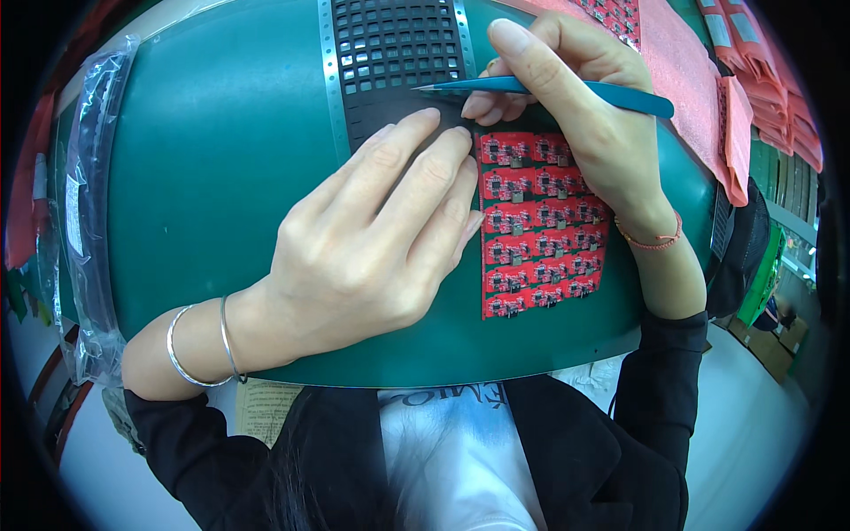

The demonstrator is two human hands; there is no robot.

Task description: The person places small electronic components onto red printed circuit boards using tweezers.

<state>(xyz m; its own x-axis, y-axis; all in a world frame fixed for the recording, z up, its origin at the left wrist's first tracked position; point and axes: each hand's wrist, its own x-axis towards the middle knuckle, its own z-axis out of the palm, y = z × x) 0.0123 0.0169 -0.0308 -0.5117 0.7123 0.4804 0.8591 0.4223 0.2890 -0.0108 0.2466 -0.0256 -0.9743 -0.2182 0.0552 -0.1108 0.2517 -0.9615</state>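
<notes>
My right hand grips blue tweezers between thumb and fingers. Their fine metal tips point left, over the black sheet with rows of square cut-outs. My left hand lies flat with its fingers stretched out, the fingertips on the near part of that sheet. Metal strips with small holes run along the sheet's two sides. Beside my left fingers and below my right hand lies a red circuit board panel, filled with rows of small boards carrying dark chips. Whether the tweezer tips touch the sheet I cannot tell.
A green mat covers the table. Clear plastic packaging lies along its left edge. Pink foam sheets and another red panel are at the far right, with stacked pink bags beyond. Cardboard boxes stand lower right.
</notes>
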